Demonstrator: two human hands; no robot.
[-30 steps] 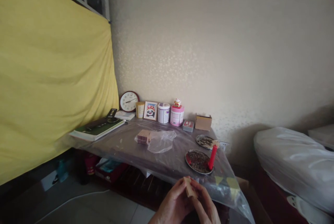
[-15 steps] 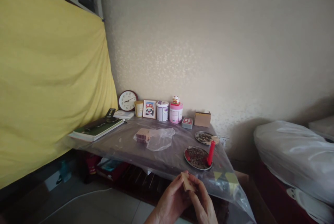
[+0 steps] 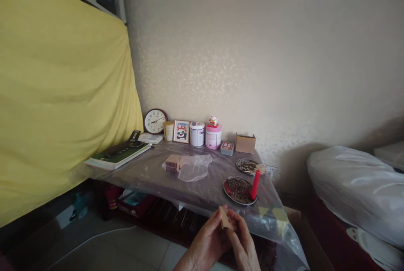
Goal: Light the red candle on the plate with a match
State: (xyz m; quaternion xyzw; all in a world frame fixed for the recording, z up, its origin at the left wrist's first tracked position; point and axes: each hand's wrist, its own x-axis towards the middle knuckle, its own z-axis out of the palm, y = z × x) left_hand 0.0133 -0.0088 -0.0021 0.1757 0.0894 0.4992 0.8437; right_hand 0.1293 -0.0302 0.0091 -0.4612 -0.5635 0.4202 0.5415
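A small tan matchbox (image 3: 226, 219) is held between both hands in front of the near table edge. My left hand (image 3: 208, 237) is closed on its left side, the thumb along the edge. My right hand (image 3: 242, 239) is closed round the other side, with its fingertips on the face. Just beyond them is a round metal plate (image 3: 239, 191) with a dark, speckled surface, and an upright red candle (image 3: 255, 184) on its right side. Behind it, a second metal plate (image 3: 245, 166) carries thin pale sticks.
The table (image 3: 151, 178) has a clear plastic cover. A block of small boxes (image 3: 173, 163) lies partly in a plastic bag (image 3: 197, 168). Along the wall stand a clock (image 3: 155, 121), a picture frame (image 3: 182, 132), tins (image 3: 197, 134) and an open cardboard box (image 3: 245, 143). A book (image 3: 118, 157) lies left.
Both hands stay on the matchbox, which has tilted slightly and risen a little. The view has shifted very slightly; the things on the table look unmoved.
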